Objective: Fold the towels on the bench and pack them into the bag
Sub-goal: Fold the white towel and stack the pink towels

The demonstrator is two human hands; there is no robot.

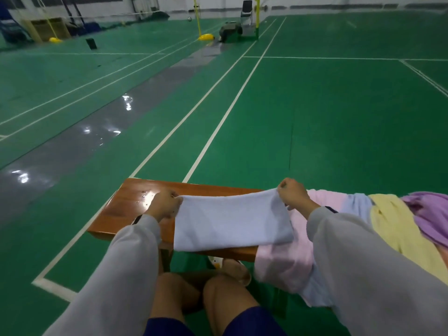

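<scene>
A pale blue-white towel hangs stretched between my two hands over the wooden bench. My left hand pinches its upper left corner. Its upper right corner is pinched by my right hand. The towel's lower edge drapes over the bench's near edge. To the right on the bench lie a pink towel, a light blue towel, a yellow towel and a purple towel, all unfolded. No bag is in view.
The bench stands on a green badminton court with white lines. My bare knees and a slipper are below the bench's near edge. Far off stand yellow net posts, a chair and a dark bag-like object.
</scene>
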